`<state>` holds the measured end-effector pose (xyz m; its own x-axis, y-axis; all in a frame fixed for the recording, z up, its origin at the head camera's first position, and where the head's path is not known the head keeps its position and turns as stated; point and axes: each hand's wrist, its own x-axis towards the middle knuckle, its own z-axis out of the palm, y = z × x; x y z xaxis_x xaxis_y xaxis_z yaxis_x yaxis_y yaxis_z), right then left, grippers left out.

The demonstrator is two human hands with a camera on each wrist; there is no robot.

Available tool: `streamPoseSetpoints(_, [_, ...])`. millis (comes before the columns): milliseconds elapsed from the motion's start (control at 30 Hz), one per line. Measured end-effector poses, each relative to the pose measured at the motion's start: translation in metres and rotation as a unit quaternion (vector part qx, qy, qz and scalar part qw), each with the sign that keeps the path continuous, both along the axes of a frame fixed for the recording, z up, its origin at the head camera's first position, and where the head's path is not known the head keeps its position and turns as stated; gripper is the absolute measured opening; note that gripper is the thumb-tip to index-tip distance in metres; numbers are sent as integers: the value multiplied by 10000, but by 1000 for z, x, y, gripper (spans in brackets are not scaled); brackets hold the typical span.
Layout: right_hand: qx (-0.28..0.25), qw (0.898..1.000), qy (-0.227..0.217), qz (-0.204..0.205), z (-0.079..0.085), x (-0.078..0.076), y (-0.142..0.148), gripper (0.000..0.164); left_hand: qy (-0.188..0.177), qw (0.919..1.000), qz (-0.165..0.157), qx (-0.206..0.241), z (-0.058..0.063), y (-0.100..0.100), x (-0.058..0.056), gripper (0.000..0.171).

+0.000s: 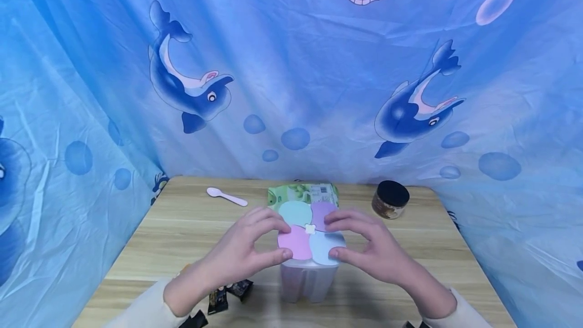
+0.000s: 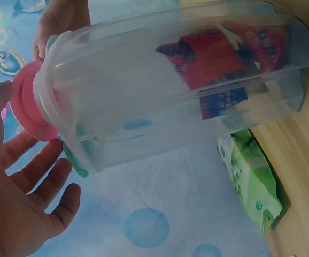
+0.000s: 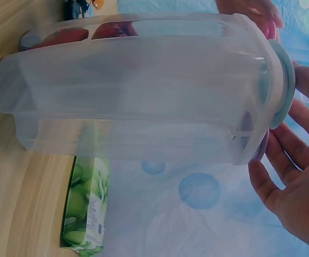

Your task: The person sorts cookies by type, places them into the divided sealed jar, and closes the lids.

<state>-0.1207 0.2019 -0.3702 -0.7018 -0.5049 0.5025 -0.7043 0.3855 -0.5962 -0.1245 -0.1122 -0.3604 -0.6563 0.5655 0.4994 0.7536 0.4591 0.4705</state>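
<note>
The lid (image 1: 310, 229) covers the box (image 1: 309, 283), red packets (image 2: 213, 60) already inside near its bottom; the left hand (image 1: 243, 245) and right hand (image 1: 371, 247) grip the lid, thumbs and fingers clamped apart along its edges; black packets (image 1: 218, 301) and a spoon (image 1: 227, 197) lie outside, left of the box.

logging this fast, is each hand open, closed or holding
Left hand: holding the lid by its pink side.
Right hand: holding the lid's blue and purple side.

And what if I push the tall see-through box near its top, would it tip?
The box might tip, since it stands tall on a narrow base. It's probably quite light: only some packets show, near its bottom. It looks like stiff plastic, so it likely won't flop.
</note>
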Motion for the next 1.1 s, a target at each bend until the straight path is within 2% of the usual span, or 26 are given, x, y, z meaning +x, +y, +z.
streamPoseSetpoints(133, [-31,10000,-25,22,0,2,0,35,143,9999,60,9,-5,-2,2,29])
streamPoseSetpoints(267, [2,9999,-101,-30,1,4,0,35,54,9998,208,18,-10,-4,4,26])
streamPoseSetpoints(400, [38,9997,-235,-48,0,4,0,36,-463,9984,310,134,-14,-5,5,24])
streamPoseSetpoints(467, [50,9997,-230,-8,0,2,1,43,-863,9956,311,209,-15,-5,4,34])
streamPoseSetpoints(567, [-41,9991,-387,150,-3,-6,4,65,-1449,9886,284,295,-16,-4,-1,64])
streamPoseSetpoints(667, [-252,9952,-834,451,-9,-17,8,88,-2027,9785,137,366,-17,-3,-7,91])
streamPoseSetpoints(767, [-541,9845,-1410,888,-17,-26,10,96,-2601,9642,-77,517,-20,-1,-13,97])
streamPoseSetpoints(833, [-672,9767,-1731,1073,-20,-30,10,96,-2834,9568,-191,613,-21,0,-16,98])
streamPoseSetpoints(1000, [-853,9663,-2150,1127,-23,-32,10,96,-3107,9453,-356,924,-25,4,-18,103])
streamPoseSetpoints(1100, [-938,9636,-2243,1114,-26,-31,10,95,-3252,9354,-631,1234,-29,5,-19,102])
